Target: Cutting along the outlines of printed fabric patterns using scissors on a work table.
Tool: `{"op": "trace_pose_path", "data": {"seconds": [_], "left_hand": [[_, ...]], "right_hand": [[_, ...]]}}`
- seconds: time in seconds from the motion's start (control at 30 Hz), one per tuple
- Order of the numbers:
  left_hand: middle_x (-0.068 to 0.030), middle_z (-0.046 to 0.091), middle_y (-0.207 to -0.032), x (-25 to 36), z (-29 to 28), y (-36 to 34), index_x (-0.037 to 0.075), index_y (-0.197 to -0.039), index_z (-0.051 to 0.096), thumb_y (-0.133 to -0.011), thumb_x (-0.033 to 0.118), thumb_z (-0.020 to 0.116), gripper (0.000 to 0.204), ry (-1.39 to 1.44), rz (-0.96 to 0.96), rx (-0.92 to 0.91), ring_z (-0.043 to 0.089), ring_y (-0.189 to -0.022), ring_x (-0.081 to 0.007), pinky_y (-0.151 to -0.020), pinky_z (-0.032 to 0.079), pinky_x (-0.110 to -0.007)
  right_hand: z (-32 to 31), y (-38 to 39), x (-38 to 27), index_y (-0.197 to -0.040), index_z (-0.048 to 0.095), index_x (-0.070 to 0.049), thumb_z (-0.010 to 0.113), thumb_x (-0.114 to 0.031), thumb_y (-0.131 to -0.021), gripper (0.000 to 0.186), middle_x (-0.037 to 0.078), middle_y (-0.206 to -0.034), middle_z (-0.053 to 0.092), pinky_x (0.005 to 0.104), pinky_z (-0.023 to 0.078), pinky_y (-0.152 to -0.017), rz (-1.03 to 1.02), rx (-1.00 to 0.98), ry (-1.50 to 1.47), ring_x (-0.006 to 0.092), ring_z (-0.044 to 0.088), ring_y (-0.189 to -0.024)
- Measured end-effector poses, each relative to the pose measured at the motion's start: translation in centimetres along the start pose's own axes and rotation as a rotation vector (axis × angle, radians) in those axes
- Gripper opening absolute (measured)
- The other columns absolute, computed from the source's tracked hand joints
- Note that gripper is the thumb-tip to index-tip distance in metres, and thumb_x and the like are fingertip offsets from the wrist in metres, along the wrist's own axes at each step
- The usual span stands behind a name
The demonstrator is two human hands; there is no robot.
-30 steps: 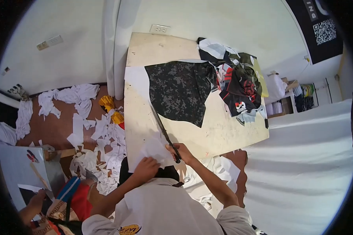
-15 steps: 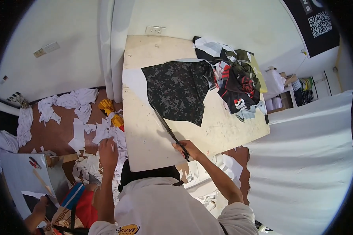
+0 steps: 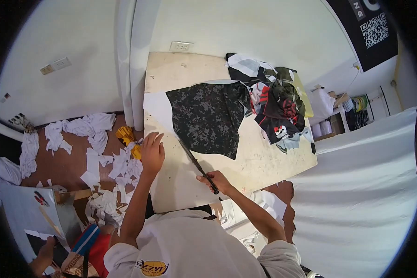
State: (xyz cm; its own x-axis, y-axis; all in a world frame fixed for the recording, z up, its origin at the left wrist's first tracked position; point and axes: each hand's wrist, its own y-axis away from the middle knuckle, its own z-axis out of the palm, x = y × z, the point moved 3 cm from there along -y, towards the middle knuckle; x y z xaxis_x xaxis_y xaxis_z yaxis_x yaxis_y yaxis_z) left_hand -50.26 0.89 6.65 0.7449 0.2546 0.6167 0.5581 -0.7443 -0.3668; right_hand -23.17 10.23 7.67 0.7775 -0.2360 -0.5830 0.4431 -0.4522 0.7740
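My right hand (image 3: 216, 182) is closed around a long, slim dark tool (image 3: 197, 162) near the table's front edge. Its thin far end meets the lower left edge of a dark digital-camouflage cloth piece (image 3: 206, 118); I cannot make out exactly what kind of tool it is. The cloth lies flat, partly over a white sheet (image 3: 157, 104). At the table's left edge, my left hand (image 3: 152, 153) is open and holds nothing, with its fingers pointing away from me, a little left of the cloth.
A pile of printed garments (image 3: 282, 111) covers the right part of the pale table (image 3: 273, 162). White scraps (image 3: 111, 204) litter the floor at left. Another person's hand (image 3: 48, 252) shows at the lower left, beside a grey box (image 3: 30, 204). A white curtain (image 3: 361, 185) hangs at right.
My left hand has moved up and right, from over the floor scraps to the table's left edge. My right hand still grips the tool, its tip by the cloth. The view has tilted slightly.
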Motion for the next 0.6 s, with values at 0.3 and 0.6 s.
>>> {"op": "trace_pose_path", "data": {"seconds": [0.3,0.6], "left_hand": [[-0.0146,0.044,-0.148,-1.4,4.7,-2.2,0.009,-0.136,0.056,-0.091,0.011,0.056,0.044,-0.130,0.165,-0.151,0.037,-0.140,-0.0337,-0.116,0.028,-0.052],[-0.0196,0.044,-0.146,-0.4,4.4,-1.1,0.010,-0.131,0.062,-0.090,0.008,0.056,0.041,-0.030,0.111,-0.164,0.038,-0.139,-0.0383,-0.117,0.026,-0.053]], "right_hand": [[1.5,1.9,-1.8,-0.058,0.055,-0.008,0.077,-0.054,-0.081,0.056,0.000,-0.050,0.052,0.0257,0.043,-0.044,0.030,0.080,0.077,0.0100,0.053,-0.043],[2.0,2.4,-1.8,-0.062,0.057,-0.005,0.076,-0.049,-0.085,0.053,0.000,-0.051,0.051,0.0257,0.042,-0.043,0.062,0.071,0.062,0.0096,0.053,-0.044]]}}
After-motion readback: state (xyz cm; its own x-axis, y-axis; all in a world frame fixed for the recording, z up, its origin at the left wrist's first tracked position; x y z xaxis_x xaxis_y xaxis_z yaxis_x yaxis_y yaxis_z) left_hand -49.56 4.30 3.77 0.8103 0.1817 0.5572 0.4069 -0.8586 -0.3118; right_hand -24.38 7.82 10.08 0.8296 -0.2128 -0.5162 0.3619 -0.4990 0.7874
